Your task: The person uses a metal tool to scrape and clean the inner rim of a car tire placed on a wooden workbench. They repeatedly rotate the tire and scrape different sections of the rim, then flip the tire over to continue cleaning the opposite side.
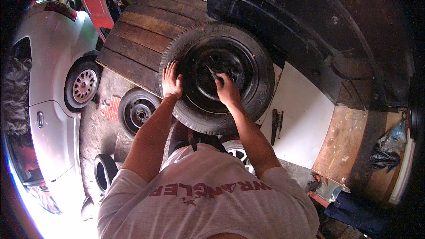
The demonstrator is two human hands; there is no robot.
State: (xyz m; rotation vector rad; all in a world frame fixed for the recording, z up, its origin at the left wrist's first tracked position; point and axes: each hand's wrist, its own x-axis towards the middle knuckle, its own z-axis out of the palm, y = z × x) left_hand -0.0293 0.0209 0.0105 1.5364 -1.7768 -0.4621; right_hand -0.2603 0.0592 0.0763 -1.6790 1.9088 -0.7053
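Note:
A large black tyre (259,93) on a dark steel rim (201,57) lies flat in front of me, partly over a plank-topped bench. My left hand (172,81) rests open on the tyre's left sidewall, fingers stretched out and pointing away from me. Over the middle of the rim, my right hand (227,90) is closed around a slim pointed tool (214,73) with a dark handle. Its tip points up and left, near the hub; whether it touches the metal I cannot tell. Its exact kind is too small to make out.
The wooden planks (146,28) extend beyond the tyre. Right of it, a dark brush (275,126) lies on a white board (305,115). A black panel (283,11) stands behind. Left are a silver car (55,82), a steel-rimmed wheel (126,111) and a loose tyre (100,173).

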